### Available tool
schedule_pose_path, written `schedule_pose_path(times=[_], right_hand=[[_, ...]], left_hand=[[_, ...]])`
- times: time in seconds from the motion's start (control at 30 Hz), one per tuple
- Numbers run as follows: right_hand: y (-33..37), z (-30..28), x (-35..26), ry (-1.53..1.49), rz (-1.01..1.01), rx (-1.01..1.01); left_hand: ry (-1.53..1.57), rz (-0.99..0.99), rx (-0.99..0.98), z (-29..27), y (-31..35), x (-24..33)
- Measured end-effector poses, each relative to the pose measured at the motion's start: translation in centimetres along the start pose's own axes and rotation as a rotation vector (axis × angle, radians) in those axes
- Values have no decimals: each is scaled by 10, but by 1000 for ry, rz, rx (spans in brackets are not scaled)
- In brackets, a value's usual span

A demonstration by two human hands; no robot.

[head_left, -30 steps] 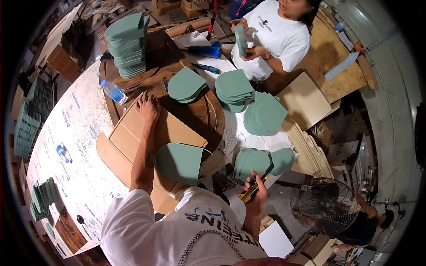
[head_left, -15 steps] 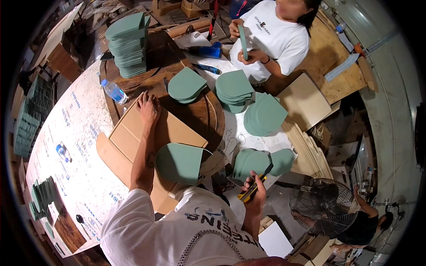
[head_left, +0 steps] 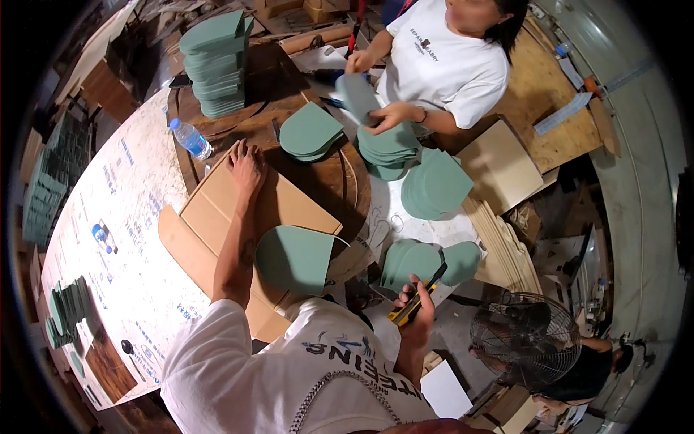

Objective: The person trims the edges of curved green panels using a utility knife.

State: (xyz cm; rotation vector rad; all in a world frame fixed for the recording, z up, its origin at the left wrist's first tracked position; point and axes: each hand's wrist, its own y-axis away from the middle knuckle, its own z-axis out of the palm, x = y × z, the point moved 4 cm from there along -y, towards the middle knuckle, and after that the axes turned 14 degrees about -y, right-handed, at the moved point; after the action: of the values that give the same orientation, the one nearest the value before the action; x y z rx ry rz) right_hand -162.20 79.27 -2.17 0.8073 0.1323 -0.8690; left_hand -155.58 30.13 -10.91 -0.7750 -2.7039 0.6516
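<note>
"While the left hand (head_left: 247, 168) lies on the tan board (head_left: 206, 206) with the fold lines, what does the right hand (head_left: 419, 320) have?"

"A yellow-and-black utility knife (head_left: 403, 315), with the fingers closed around its handle and the tip toward the far side."

"And how is the left one set?"

"Open, palm down, fingers a little spread by the board's far edge."

"Where's the nearest green piece (head_left: 293, 260)?"

"Over the near right part of the board, beside the left forearm, its rounded end toward the left."

"What stands farther off?"

"A tall green stack (head_left: 217, 69) at the far left, and a water bottle (head_left: 191, 139) near the board's far corner. Across the table, a co-worker (head_left: 452, 61) holds a blurred grey-green piece (head_left: 356, 98)."
</note>
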Motion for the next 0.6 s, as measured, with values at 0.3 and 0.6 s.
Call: schedule_pose_path(times=[0.3,0.6], right_hand=[[-4,-3,0,15,14,-25],[-7,-3,-3,0,-2,-23]], left_hand=[[-22,21,53,1,-3,0],[-20,-60,-104,-12,-13,19]])
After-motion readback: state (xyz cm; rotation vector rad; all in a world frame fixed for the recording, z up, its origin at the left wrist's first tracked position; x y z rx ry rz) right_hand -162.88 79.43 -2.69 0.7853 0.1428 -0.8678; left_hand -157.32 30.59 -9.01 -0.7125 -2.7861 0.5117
